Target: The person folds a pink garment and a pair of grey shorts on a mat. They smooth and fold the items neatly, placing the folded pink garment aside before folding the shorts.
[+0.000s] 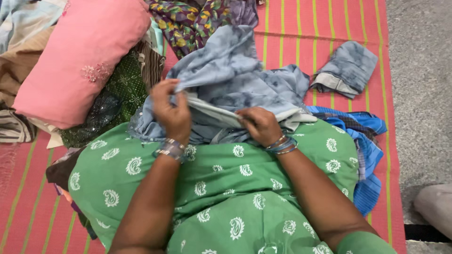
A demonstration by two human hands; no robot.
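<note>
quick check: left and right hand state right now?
Left hand: closed, pinching the grey garment at its edge.
Right hand: closed, gripping the same grey garment along its pale band.

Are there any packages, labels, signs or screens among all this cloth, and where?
None in view: only cloth, no package, label, sign or screen.
Grey-blue mottled garment: on the lap, gripped by the left hand and the right hand.
Pink cushion: upper left, oblong.
Small folded grey piece: upper right on the red striped mat.

A red mat (325, 28) with green stripes covers grey speckled floor (419, 94), under soft, even light.
</note>
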